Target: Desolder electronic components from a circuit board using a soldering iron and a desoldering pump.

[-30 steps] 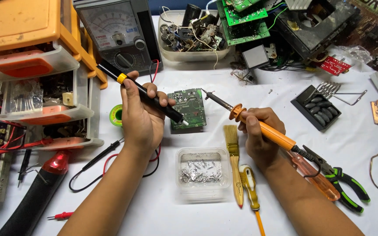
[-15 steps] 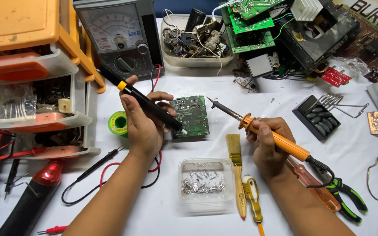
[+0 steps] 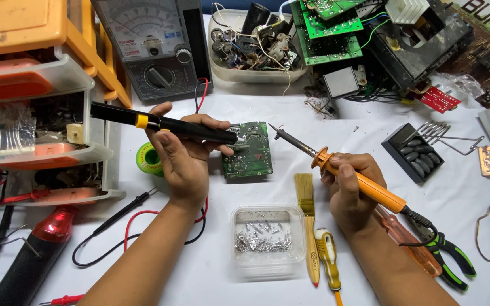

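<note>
In the middle of the frame I see my left hand (image 3: 185,158) wrapped tight around a black desoldering pump (image 3: 165,124) with a yellow ring. The pump lies sideways, and its tip touches the left edge of a small green circuit board (image 3: 250,150). The board lies flat on the white table (image 3: 370,119), just above the middle of the frame.

My right hand (image 3: 350,190) is right of the middle. Its fingers are curled shut around the orange handle of a soldering iron (image 3: 336,167). The dark metal tip points up and to the left, close to the top right corner of the board. I cannot tell if it touches the board.

Under the board sits a clear plastic box (image 3: 267,241) with small silver bits inside. Next to it, on the right, lie a little brush (image 3: 307,226) with a wooden handle and a yellow screwdriver (image 3: 329,258). Green and black pliers (image 3: 449,260) lie near the lower right, beside my right arm.

A green roll of solder wire (image 3: 146,160) peeks out just left of my left hand. At the top of the frame stands a grey meter (image 3: 154,45) with a dial. On the left is an orange set of drawers (image 3: 35,85). A white tub (image 3: 256,51) of old parts sits at the top middle, and a black tray (image 3: 415,153) lies on the right.
</note>
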